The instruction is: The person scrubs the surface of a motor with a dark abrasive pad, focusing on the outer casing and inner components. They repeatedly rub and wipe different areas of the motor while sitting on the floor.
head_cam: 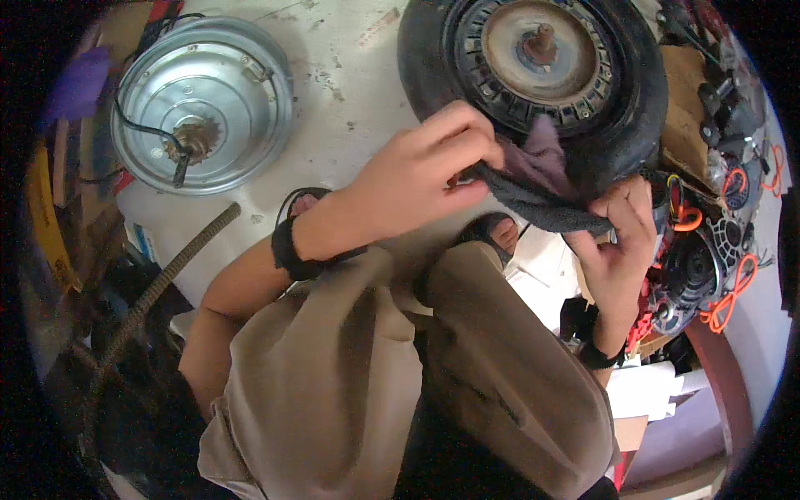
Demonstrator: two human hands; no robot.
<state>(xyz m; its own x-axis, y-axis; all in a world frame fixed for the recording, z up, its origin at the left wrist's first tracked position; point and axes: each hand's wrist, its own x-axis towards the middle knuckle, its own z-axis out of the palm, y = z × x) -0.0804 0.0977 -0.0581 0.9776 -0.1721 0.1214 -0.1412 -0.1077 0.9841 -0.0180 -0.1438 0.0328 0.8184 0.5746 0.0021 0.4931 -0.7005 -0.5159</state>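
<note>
Between my two hands a dark grey and mauve cloth (544, 200) is stretched and bunched. My left hand (431, 162) pinches its left end with thumb and fingers. The other end is gripped in my right hand (622, 222). Just beyond the cloth lies a wheel with a black tyre (431, 75), its hub (500, 37) stained with rust and a rusty axle sticking up. Part of the near side of the tyre is hidden by my left hand and the cloth. At upper left a silver hub motor (231, 119) lies flat, with a rusty sprocket and a black cable at its centre.
Motor parts (690, 265) with orange cables (740, 290) crowd the right side beside a cardboard box (684, 137). A ribbed rod or cord (187, 253) slants up at left. My sandalled feet (503, 234) rest on the stained pale floor (337, 75). White papers (537, 275) lie by my right leg.
</note>
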